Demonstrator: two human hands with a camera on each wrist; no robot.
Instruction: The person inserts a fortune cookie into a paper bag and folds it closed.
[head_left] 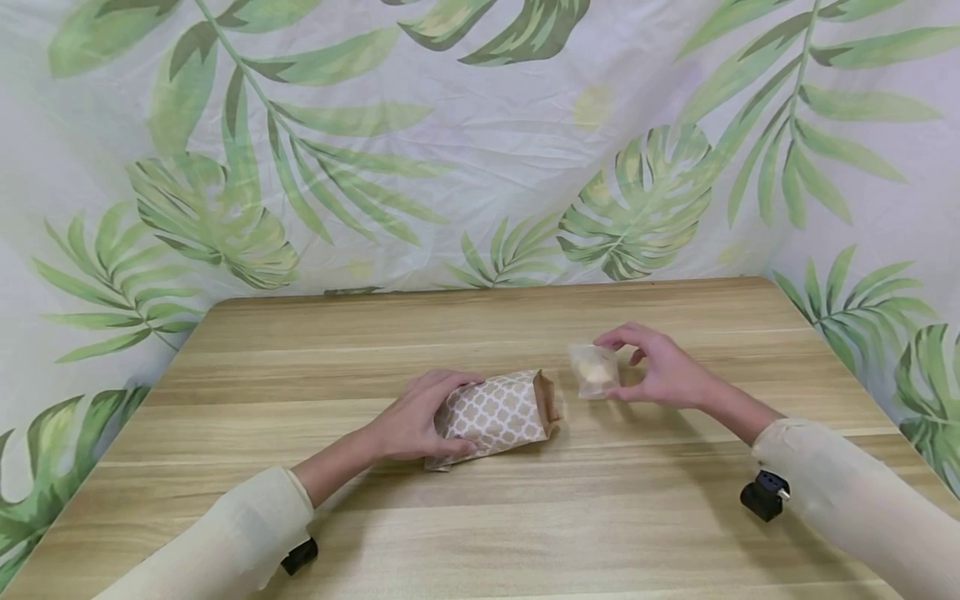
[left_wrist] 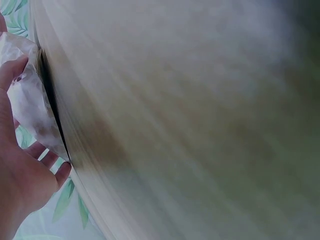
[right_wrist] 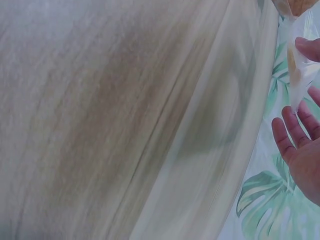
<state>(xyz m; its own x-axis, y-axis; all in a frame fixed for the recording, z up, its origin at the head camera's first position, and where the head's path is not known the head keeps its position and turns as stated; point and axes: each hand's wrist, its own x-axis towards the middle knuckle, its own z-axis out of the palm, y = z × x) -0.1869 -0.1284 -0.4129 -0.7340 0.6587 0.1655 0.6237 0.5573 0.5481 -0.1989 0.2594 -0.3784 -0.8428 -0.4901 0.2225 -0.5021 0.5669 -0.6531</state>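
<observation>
A brown paper bag [head_left: 495,412] with a white lattice print lies on its side on the table, its open mouth facing right. My left hand [head_left: 420,417] grips its closed end, thumb along the near side and fingers over the far side. Just right of the mouth, my right hand [head_left: 663,371] pinches a small clear packet [head_left: 595,371] with something pale inside, thumb below and forefinger above. The left wrist view has the bag [left_wrist: 30,105] between thumb and fingers. At the right wrist view's edge, the packet [right_wrist: 300,75] hangs from the fingertips.
The wood-grain table [head_left: 525,525] ends in a straight far edge with rounded corners. Behind it hangs a white cloth [head_left: 495,150] printed with green leaves. Small black devices [head_left: 765,496] sit under both sleeves at the wrists.
</observation>
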